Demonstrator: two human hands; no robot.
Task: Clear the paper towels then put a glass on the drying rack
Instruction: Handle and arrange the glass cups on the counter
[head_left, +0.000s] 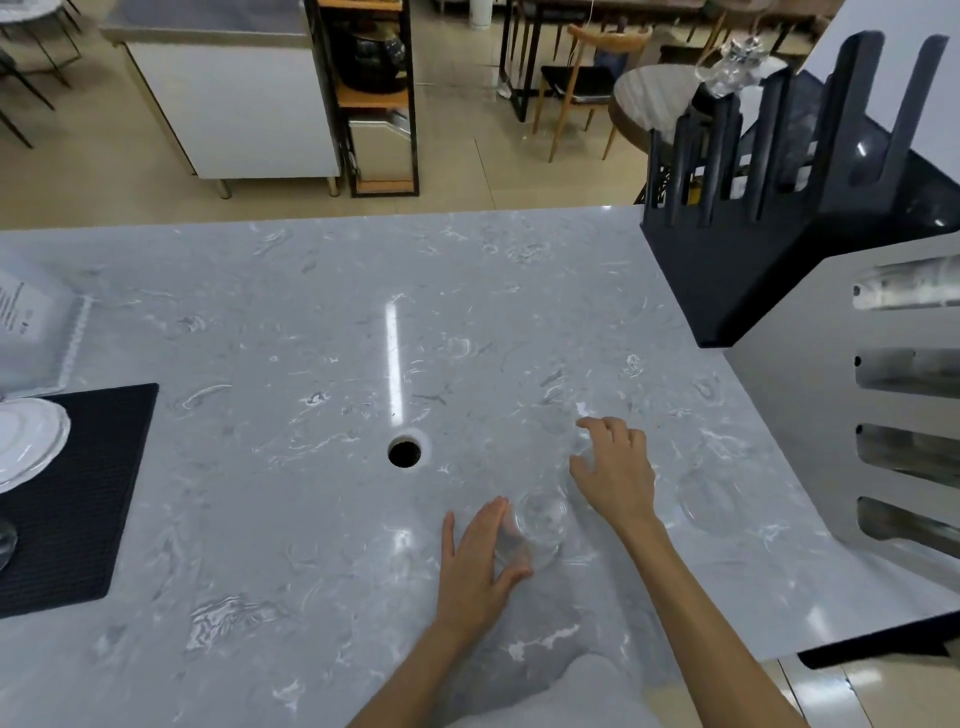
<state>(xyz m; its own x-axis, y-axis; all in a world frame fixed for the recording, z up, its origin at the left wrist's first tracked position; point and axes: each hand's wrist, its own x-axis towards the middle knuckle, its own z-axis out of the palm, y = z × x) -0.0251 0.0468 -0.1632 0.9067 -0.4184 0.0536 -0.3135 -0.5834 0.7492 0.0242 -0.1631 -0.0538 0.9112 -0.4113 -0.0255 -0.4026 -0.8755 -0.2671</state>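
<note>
A clear drinking glass (543, 525) stands on the grey marble counter (311, 338) near its front edge. My left hand (478, 558) wraps around the glass's left side, fingers behind it and thumb in front. My right hand (615, 467) hovers just to the right and farther back, palm down, fingers spread, holding nothing. A second clear glass (706, 499) stands to the right of that hand. The black drying rack (727, 270) with tall prongs sits at the counter's far right corner, and a clear glass (732, 67) is upended on one prong. A white paper-towel pack (36, 322) lies at the left edge.
A round hole (404, 452) opens in the counter left of my hands. A black mat (78, 493) at the left carries white plates (26, 441). A pale slotted rack (883, 395) stands along the right edge. Beyond the counter are cabinets, a shelf unit and chairs.
</note>
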